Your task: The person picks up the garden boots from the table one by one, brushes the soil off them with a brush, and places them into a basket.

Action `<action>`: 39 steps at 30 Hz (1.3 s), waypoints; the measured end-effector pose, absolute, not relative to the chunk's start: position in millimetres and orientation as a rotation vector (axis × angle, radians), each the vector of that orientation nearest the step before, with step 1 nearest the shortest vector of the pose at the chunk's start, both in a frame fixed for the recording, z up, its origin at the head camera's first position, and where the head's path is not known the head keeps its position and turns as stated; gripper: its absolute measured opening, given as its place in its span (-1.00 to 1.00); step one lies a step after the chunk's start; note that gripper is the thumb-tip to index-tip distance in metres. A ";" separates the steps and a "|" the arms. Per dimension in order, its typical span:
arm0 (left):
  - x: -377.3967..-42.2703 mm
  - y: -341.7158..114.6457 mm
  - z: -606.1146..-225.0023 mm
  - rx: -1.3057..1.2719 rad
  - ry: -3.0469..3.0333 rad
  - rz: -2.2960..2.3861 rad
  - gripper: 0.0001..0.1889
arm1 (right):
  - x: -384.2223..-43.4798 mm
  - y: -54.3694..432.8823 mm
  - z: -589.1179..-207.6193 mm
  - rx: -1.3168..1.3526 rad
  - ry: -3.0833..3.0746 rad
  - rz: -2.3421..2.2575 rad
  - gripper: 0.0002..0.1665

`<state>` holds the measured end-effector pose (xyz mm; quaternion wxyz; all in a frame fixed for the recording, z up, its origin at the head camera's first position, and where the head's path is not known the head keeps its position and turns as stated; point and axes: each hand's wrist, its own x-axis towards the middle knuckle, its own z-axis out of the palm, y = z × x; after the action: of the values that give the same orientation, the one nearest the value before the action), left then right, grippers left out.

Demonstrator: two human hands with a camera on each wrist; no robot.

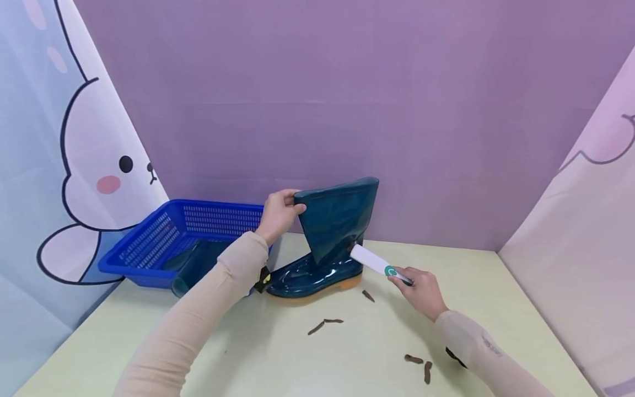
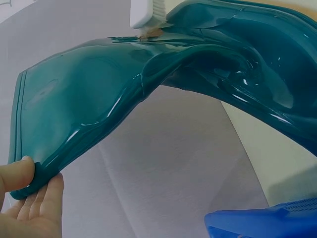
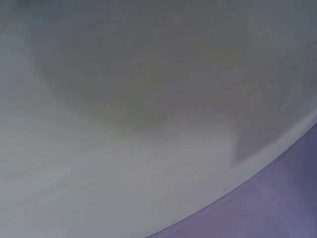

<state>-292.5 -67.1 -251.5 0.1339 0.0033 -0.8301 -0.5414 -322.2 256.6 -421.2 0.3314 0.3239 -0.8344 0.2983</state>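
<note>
A dark green rubber boot (image 1: 337, 220) with a tan sole stands on the table, its shaft leaning and creased above the foot. My left hand (image 1: 280, 212) pinches the rim of the shaft between thumb and fingers, also plain in the left wrist view. In my right hand (image 1: 419, 289) is the handle of a white brush (image 1: 369, 258). Its bristle end meets the boot near the back of the ankle, where a brown bit (image 2: 154, 33) shows in the left wrist view. The right wrist view holds only blurred table surface and a strip of purple.
A blue plastic basket (image 1: 136, 275) stands left of the boot, with another dark green boot (image 1: 198, 270) partly in it behind my left forearm. Several brown pieces (image 1: 368, 296) lie scattered on the pale table (image 1: 278, 358). A purple cloth (image 1: 347, 110) hangs behind.
</note>
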 end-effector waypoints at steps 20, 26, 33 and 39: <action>-298.4 -63.4 -255.5 0.043 -2.399 -1.570 -0.64 | -319.3 277.6 -417.4 0.893 -2.198 0.814 -0.73; -298.4 -60.8 -255.2 0.024 -2.393 -1.586 -0.64 | -318.4 283.0 -417.3 0.865 -2.221 0.776 -0.72; -298.1 -60.5 -254.6 0.035 -2.405 -1.579 -0.63 | -317.5 287.1 -416.5 0.891 -2.224 0.742 -0.73; -296.4 -62.4 -254.9 0.047 -2.407 -1.579 -0.62 | -318.6 288.2 -410.9 0.973 -2.151 0.737 -0.70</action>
<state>-296.4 -62.4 -254.9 0.1310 0.0161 -0.8288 -0.5437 -318.6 288.2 -410.9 0.3281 0.3716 -0.8215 0.2817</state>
